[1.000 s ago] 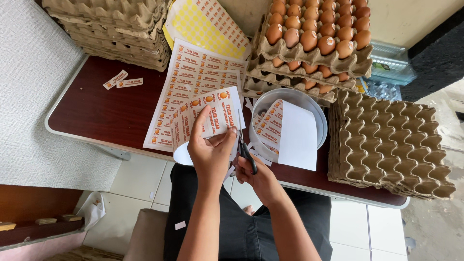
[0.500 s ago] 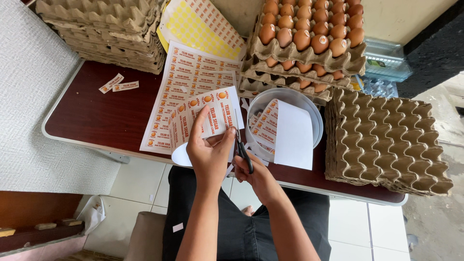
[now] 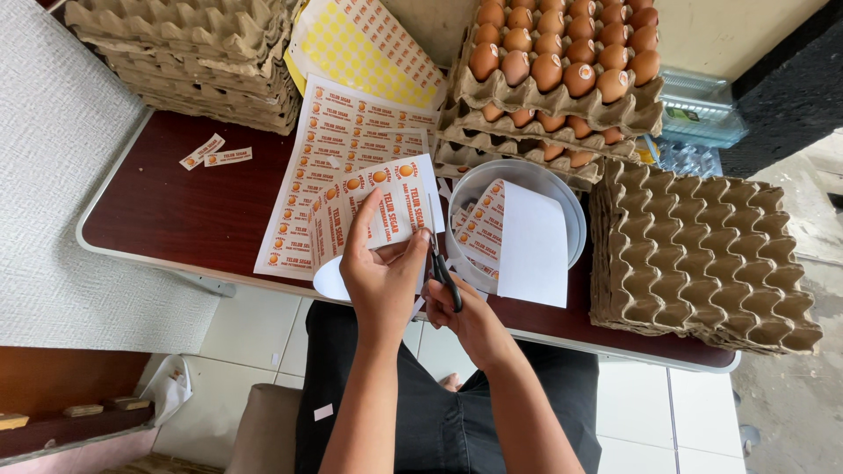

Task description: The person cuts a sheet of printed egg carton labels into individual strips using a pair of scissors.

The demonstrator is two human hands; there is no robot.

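Observation:
My left hand [image 3: 379,279] holds up a white sheet of printed orange labels [image 3: 379,209] above the table's near edge, thumb on its face. My right hand [image 3: 465,314] grips a pair of black-handled scissors [image 3: 442,274] whose blades run into the sheet's right edge. Both hands sit close together over my lap. Just to the right stands a clear round plastic bowl [image 3: 562,204] with cut label strips and a blank white sheet [image 3: 532,244] leaning in it.
More label sheets [image 3: 342,140] lie flat on the dark red table [image 3: 176,211], with a yellow sheet [image 3: 351,48] behind. Two loose labels [image 3: 215,154] lie at the left. Empty egg trays are stacked at back left [image 3: 193,53] and right [image 3: 702,254]; trays of brown eggs [image 3: 562,61] stand behind the bowl.
The hands, sheet and scissors stay almost in place; the scissors have shifted slightly along the sheet's right edge. The view has drifted a little.

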